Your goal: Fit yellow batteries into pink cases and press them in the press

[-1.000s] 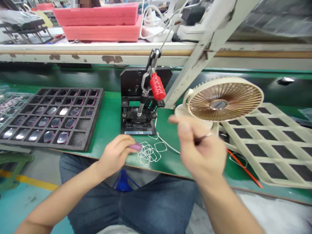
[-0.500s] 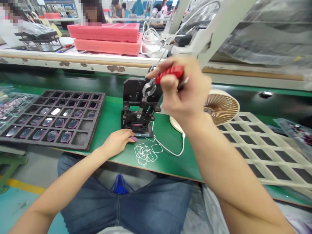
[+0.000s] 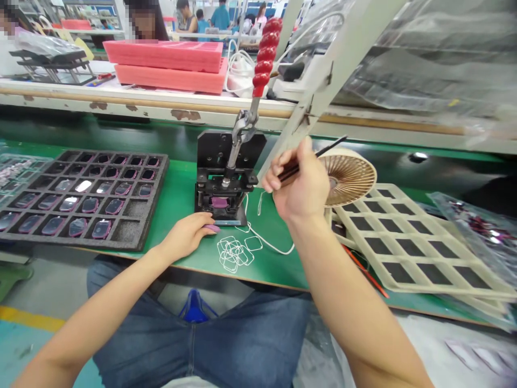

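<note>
A black hand press [image 3: 221, 178] stands on the green bench, its red-gripped lever [image 3: 264, 54] raised upright. A purple part [image 3: 220, 202] lies in the press bed. My left hand [image 3: 186, 233] rests on the bench in front of the press, fingers closed on a small purple piece [image 3: 211, 228]. My right hand [image 3: 299, 186] hovers to the right of the press, away from the lever, pinching dark tweezers [image 3: 315, 156]. A heap of thin white frames [image 3: 234, 252] lies beside my left hand.
A black foam tray [image 3: 133, 215] of shiny parts sits at the left. A small fan [image 3: 349, 175] and a cream grid tray [image 3: 407, 253] lie at the right. Pink foam trays [image 3: 165, 62] are on the back shelf. Other people work beyond.
My right hand reached up to the red lever, then released it and dropped to the right of the press; the lever now stands raised. My left hand slid closer to the press.
</note>
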A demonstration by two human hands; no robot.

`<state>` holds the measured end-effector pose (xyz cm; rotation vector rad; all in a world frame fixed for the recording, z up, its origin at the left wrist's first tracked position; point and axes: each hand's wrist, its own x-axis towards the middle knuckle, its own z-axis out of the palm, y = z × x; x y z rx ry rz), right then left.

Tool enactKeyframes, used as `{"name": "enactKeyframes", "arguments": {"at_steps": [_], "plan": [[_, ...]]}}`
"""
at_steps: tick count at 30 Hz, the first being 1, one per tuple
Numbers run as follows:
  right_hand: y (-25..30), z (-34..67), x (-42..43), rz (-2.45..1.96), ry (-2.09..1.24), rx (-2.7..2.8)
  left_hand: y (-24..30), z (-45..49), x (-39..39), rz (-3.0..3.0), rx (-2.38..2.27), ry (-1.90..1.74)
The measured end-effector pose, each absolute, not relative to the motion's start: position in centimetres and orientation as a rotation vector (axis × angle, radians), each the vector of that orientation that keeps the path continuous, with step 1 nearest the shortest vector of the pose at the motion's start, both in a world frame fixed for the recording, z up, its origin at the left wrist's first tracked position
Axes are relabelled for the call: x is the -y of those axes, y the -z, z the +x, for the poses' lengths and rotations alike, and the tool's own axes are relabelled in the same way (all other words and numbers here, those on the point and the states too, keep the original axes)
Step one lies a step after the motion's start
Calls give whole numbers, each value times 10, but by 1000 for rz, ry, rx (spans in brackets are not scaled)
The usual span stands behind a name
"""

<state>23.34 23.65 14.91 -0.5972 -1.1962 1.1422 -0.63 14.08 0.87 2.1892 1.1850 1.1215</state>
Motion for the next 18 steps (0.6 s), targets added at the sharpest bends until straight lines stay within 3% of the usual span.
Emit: {"name": "enactKeyframes", "arguments": {"at_steps": [9,18], "plan": [[-89,223,-208,-707,-1018,1194,-52,45,-125,1989,-1070,-1165],[-88,233,-201,-640,-852,1050,-40,61,-135,1948,-1225,-1174]]}}
